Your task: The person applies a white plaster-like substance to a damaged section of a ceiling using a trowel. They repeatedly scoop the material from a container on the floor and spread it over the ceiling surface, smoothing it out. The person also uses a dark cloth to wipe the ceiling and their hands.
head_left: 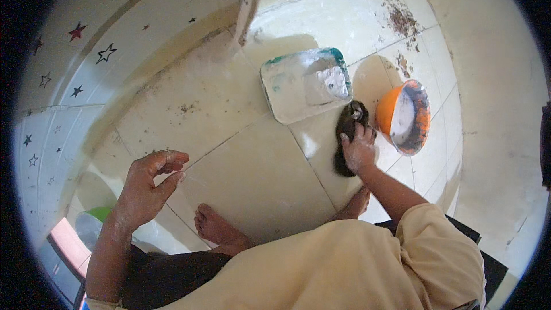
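My right hand [360,150], dusted with white, is on a crumpled dark brown cloth [345,123] on the floor, fingers closed on its near part. Just beyond the cloth lies a shallow rectangular tray [281,95] with a green, white-smeared rim. A heap of white paste [333,83] sits at the tray's right end. To the right, an orange bowl [388,116] stands tilted in view, pale stuff coating its inside. Off to the left my left hand [150,186] hovers over the floor, fingers curled and thumb apart, with nothing in it. White residue marks its fingertips.
Pale tiles [252,178] cover the floor, with brown debris [402,22] scattered at the far right. A star-patterned wall [109,74] runs along the left, a plain wall [493,80] along the right. My bare foot [215,227] and a green-rimmed container [92,224] are near.
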The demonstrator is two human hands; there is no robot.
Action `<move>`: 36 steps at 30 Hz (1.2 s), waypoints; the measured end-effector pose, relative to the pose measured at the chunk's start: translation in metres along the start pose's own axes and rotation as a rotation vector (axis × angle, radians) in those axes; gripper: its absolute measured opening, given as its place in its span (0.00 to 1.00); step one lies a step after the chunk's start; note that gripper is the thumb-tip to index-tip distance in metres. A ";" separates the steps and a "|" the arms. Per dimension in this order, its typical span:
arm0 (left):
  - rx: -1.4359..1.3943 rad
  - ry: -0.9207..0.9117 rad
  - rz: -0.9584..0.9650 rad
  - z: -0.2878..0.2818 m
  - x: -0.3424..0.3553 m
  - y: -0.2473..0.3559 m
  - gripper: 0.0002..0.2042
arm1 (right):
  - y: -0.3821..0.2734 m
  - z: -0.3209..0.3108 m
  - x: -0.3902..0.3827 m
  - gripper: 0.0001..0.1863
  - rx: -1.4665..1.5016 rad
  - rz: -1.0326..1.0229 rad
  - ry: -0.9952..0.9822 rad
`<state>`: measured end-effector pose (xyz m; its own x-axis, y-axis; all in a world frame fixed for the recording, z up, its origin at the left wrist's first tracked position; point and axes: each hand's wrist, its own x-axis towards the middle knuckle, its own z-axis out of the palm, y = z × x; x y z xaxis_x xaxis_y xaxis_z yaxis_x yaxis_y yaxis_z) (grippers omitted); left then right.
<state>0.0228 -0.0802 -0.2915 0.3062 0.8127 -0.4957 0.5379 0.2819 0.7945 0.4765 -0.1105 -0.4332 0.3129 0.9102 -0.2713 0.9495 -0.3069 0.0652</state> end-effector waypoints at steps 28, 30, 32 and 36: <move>-0.152 0.209 -0.032 -0.034 -0.051 -0.041 0.14 | -0.350 -0.007 -0.016 0.33 0.016 -1.071 0.209; -0.178 0.194 -0.030 -0.038 -0.053 -0.033 0.13 | -0.337 -0.006 -0.026 0.31 -0.118 -1.134 0.095; -0.199 0.202 -0.009 -0.042 -0.055 -0.029 0.12 | -0.308 0.013 -0.036 0.27 -0.118 -1.206 0.132; -0.255 0.264 0.017 -0.048 -0.061 -0.035 0.11 | -0.259 -0.026 -0.061 0.24 0.160 -1.240 0.075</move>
<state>-0.0523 -0.1154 -0.2724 0.0825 0.9124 -0.4008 0.3112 0.3585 0.8801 0.2125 -0.0789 -0.4084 -0.7832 0.6217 -0.0108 0.5930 0.7417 -0.3135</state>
